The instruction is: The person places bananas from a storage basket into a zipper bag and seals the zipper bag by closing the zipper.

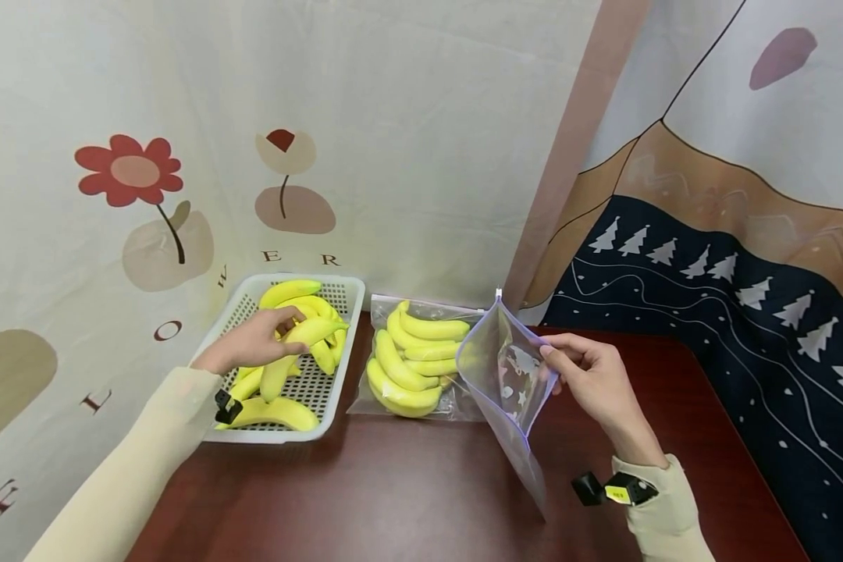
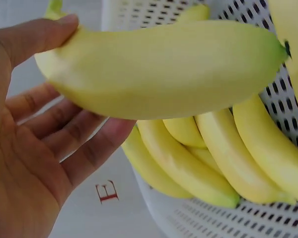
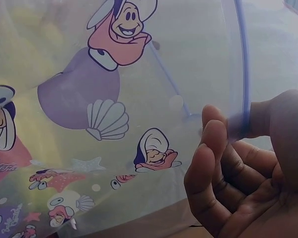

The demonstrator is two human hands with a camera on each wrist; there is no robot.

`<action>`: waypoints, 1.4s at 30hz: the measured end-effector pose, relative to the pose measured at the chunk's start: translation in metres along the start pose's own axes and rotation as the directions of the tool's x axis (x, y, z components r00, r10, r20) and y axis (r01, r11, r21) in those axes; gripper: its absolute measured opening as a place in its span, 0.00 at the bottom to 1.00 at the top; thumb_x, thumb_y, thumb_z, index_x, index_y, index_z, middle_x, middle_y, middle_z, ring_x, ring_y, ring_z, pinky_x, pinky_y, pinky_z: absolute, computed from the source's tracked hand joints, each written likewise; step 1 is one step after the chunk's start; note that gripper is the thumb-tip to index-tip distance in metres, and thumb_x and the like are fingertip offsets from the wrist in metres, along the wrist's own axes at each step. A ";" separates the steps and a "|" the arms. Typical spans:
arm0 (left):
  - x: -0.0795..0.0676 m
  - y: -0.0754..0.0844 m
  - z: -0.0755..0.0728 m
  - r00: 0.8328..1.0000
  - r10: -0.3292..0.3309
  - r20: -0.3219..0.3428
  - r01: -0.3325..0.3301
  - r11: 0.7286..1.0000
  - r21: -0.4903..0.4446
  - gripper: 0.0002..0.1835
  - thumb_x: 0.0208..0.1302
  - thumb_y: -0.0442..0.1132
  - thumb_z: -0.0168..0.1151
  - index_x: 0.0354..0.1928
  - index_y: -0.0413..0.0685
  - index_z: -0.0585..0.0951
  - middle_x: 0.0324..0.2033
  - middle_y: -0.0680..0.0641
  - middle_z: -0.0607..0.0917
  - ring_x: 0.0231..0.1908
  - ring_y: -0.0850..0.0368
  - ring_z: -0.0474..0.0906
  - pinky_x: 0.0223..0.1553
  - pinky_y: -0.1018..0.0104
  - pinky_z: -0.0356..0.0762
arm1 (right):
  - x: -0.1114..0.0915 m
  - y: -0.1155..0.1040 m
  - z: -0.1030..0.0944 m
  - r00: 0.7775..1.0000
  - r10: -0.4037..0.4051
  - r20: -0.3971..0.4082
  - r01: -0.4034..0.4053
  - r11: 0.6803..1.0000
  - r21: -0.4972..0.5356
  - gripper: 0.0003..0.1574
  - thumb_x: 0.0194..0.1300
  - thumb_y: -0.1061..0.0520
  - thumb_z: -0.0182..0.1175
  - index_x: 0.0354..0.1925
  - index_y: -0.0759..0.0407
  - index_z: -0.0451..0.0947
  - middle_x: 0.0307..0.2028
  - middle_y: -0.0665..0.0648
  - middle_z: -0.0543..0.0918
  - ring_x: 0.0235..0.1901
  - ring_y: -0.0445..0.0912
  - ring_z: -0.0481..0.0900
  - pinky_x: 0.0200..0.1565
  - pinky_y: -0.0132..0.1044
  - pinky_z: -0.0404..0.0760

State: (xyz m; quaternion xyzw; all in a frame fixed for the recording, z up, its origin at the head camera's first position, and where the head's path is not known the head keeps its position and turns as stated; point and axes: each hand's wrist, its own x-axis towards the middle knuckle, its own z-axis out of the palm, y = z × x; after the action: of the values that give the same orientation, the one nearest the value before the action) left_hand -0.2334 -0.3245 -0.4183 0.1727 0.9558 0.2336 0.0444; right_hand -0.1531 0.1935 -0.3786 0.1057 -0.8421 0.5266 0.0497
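Over the basket my left hand holds a yellow banana with a greenish tip, thumb on one side and fingers on the other. The banana hangs above other bananas in the white perforated basket. At the right my right hand pinches the purple-edged rim of a clear zip bag. That bag's mouth gapes toward me, and no banana shows inside it. Cartoon prints cover its film in the right wrist view.
A second clear zip bag lies flat between the basket and the gaping bag, with several bananas in it. Everything rests on a dark red-brown table. Printed curtains stand close behind the table and along its right side.
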 end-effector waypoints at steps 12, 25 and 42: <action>-0.002 0.050 0.005 0.980 -0.072 -0.188 0.043 0.987 -0.156 0.28 0.65 0.52 0.70 0.58 0.40 0.78 0.46 0.38 0.86 0.46 0.45 0.86 0.49 0.49 0.83 | 0.004 0.003 0.001 0.999 -0.035 -0.013 0.034 0.998 -0.054 0.13 0.74 0.51 0.62 0.49 0.56 0.86 0.24 0.52 0.86 0.22 0.47 0.79 0.29 0.37 0.83; 0.007 0.115 0.011 0.968 -0.161 -0.190 0.066 0.902 -0.426 0.27 0.63 0.59 0.70 0.56 0.52 0.80 0.46 0.46 0.87 0.44 0.52 0.84 0.40 0.63 0.83 | 0.006 0.001 0.007 0.999 -0.037 -0.005 0.036 0.996 -0.079 0.13 0.74 0.49 0.63 0.49 0.54 0.86 0.23 0.53 0.85 0.23 0.47 0.79 0.29 0.36 0.82; 0.012 0.198 -0.002 0.976 -0.129 -0.174 -0.025 0.729 -0.684 0.22 0.63 0.46 0.73 0.53 0.46 0.78 0.39 0.47 0.88 0.34 0.57 0.83 0.35 0.63 0.84 | 0.010 -0.003 0.015 0.999 -0.040 0.001 0.040 0.997 -0.073 0.12 0.73 0.48 0.64 0.45 0.55 0.84 0.21 0.54 0.85 0.22 0.48 0.79 0.25 0.37 0.81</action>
State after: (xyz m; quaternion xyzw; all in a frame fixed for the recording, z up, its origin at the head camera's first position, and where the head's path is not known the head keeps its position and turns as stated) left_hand -0.1840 -0.1561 -0.3250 0.0917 0.8067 0.5837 0.0103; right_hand -0.1617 0.1774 -0.3808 0.1206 -0.8585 0.4942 0.0643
